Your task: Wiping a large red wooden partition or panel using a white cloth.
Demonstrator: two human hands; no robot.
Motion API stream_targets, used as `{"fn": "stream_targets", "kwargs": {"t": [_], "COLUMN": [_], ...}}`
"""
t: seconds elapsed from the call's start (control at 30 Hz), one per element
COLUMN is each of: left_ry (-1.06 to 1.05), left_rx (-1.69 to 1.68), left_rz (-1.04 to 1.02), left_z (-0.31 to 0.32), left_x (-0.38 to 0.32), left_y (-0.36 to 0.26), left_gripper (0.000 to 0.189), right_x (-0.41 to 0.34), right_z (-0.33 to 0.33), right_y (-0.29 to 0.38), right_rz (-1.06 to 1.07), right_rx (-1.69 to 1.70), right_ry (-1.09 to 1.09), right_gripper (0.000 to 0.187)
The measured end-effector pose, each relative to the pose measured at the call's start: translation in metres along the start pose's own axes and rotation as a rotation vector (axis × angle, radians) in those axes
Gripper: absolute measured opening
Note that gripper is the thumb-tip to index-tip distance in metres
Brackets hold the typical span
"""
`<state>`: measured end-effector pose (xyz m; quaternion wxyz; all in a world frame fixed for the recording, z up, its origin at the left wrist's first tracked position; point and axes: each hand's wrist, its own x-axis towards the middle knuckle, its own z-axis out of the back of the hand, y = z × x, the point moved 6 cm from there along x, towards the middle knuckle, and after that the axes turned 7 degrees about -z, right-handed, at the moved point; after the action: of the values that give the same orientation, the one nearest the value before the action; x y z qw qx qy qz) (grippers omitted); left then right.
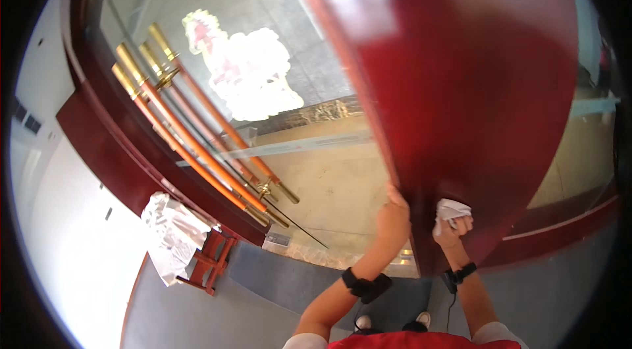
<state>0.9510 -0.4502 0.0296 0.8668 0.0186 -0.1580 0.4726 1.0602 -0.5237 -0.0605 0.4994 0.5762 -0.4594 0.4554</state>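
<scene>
A glossy dark-red wooden pillar or panel (459, 117) rises directly before me. My right hand (450, 233) is shut on a bunched white cloth (454, 208), which is against or very close to the lower part of that red surface. At the panel's left edge, my left hand (395, 210) touches the wood; its fingers are mostly hidden, so their grip is unclear. Just left of it is a glass pane or door (316, 176) crossed by a pale tape strip (321, 142). Both wrists wear black straps with small devices.
Long orange-and-brass door handles (197, 151) stand at the left. Behind the glass, a bright horse-shaped figure (252, 72) shows. A small reddish wooden stool or stand (215, 260) sits beside crumpled silvery sheeting (173, 235). Grey floor and a dark mat (276, 275) lie below.
</scene>
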Motion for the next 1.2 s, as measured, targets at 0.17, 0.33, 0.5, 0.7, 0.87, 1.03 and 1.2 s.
{"fn": "stream_targets", "kwargs": {"t": [0.17, 0.33, 0.5, 0.7, 0.87, 1.03, 1.2], "left_ry": [0.071, 0.353, 0.041, -0.936, -1.643, -1.764, -1.339], "left_rx": [-0.328, -1.053, -1.214, -0.882, -0.606, -0.547, -0.518], "left_rz": [-0.143, -0.458, 0.344, 0.94, 1.117, 1.518, 2.019], "left_z": [0.004, -0.001, -0.002, 0.112, 0.135, 0.07, 0.058], "left_x": [-0.014, -0.097, -0.274, -0.541, -0.692, -0.761, -0.734], "left_y": [0.021, 0.088, 0.259, 0.341, 0.292, 0.232, 0.205], "left_gripper": [0.067, 0.014, 0.015, 0.022, 0.037, 0.044, 0.046], "right_x": [0.0, -0.011, -0.063, -0.111, -0.109, -0.156, -0.183], "right_z": [0.003, -0.011, -0.059, -0.061, -0.012, 0.07, 0.1], "right_y": [0.016, 0.041, 0.197, 0.433, 0.588, 0.652, 0.671], "right_rz": [-0.021, -0.724, -0.537, -0.301, 0.022, 0.356, 0.608], "right_rx": [-0.045, 0.136, 0.586, 1.168, 1.637, 1.83, 1.947], "right_ry": [0.043, 0.089, 0.963, 1.337, 1.539, 1.882, 2.072], "right_gripper": [0.029, 0.036, 0.035, 0.035, 0.047, 0.049, 0.037]}}
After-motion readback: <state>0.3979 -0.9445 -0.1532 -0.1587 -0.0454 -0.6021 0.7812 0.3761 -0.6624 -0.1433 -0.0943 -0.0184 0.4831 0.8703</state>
